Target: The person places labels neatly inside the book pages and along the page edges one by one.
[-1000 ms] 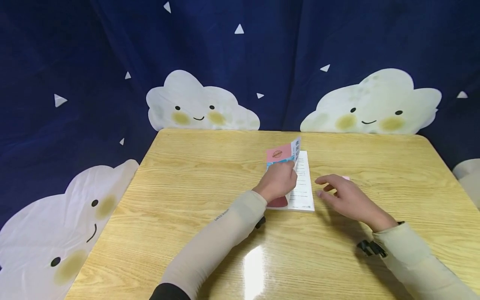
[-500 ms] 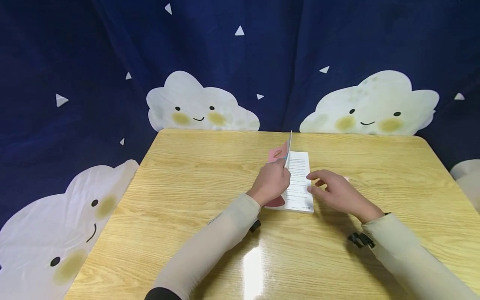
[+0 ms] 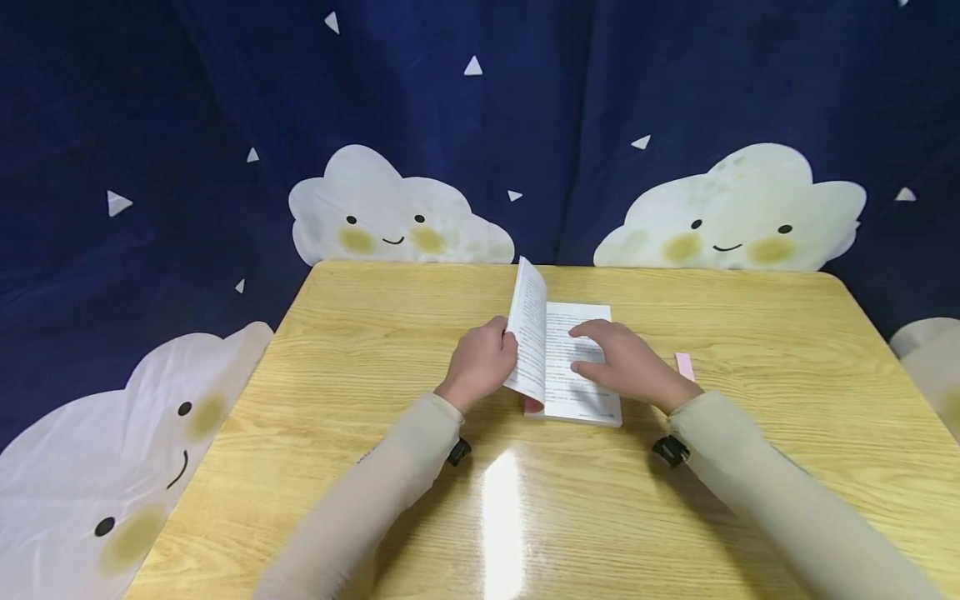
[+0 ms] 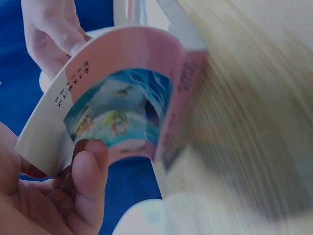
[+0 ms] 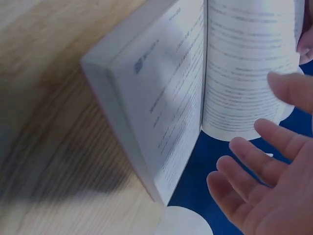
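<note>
A paperback book [image 3: 581,396] lies spread on the table, its right-hand pages of printed text facing up. My left hand [image 3: 480,362] grips the raised left part, cover and pages together, near its outer edge. In the left wrist view the pink cover [image 4: 142,46] bends in a curve, with a blue sea picture on it, and the fingers curl at its edge. Over the right page hovers my right hand [image 3: 626,362], fingers spread and holding nothing. The right wrist view shows its fingers [image 5: 244,152] apart from the paper.
A small pink strip [image 3: 684,367] lies on the wooden table [image 3: 375,333], just right of the book and partly hidden by the right forearm. Behind the table hangs a dark blue curtain [image 3: 420,92] with cloud prints.
My left hand has swung the cover and pages over to the left, showing more of the printed text. My right hand has moved left, from beside the book to above its right page.
</note>
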`<state>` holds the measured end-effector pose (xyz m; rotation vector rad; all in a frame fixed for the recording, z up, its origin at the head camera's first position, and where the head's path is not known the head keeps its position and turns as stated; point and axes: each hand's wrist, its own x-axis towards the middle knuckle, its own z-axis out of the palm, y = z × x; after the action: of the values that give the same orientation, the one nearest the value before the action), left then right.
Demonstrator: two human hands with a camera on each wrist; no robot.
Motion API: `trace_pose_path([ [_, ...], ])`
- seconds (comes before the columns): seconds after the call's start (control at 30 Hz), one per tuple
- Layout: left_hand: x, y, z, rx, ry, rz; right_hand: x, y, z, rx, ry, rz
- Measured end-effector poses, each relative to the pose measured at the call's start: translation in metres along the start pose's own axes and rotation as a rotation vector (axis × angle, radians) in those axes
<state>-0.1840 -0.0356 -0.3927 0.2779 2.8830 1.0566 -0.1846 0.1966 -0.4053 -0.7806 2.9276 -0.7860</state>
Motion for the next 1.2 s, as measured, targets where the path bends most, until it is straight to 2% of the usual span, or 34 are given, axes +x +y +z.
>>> trace_pose_path([
  [0.2,-0.003,-0.017,-0.009,-0.001,-0.032,-0.061,0.021,-0.005,0.008,-0.022,-0.049,-0.051],
  [0.37,-0.003,-0.028,-0.011,-0.008,-0.055,-0.103,0.032,-0.008,0.014,-0.014,-0.086,-0.071],
  [0.63,-0.003,-0.044,-0.013,0.025,-0.077,-0.155,0.043,-0.011,0.03,-0.058,-0.211,0.0],
  [0.9,-0.006,-0.058,-0.02,0.083,-0.108,-0.182,0.049,-0.016,0.035,-0.105,-0.255,0.036],
  [0.97,-0.006,-0.059,-0.022,0.143,-0.088,-0.159,0.051,-0.017,0.035,-0.11,-0.266,0.044],
  [1.03,-0.005,-0.057,-0.025,0.212,-0.063,-0.104,0.051,-0.017,0.035,-0.107,-0.281,0.051],
  [1.13,-0.002,-0.054,-0.028,0.377,-0.06,0.057,0.053,-0.018,0.037,-0.112,-0.291,0.05],
  [1.2,0.001,-0.051,-0.029,0.471,-0.1,0.19,0.053,-0.018,0.038,-0.12,-0.293,0.049],
])
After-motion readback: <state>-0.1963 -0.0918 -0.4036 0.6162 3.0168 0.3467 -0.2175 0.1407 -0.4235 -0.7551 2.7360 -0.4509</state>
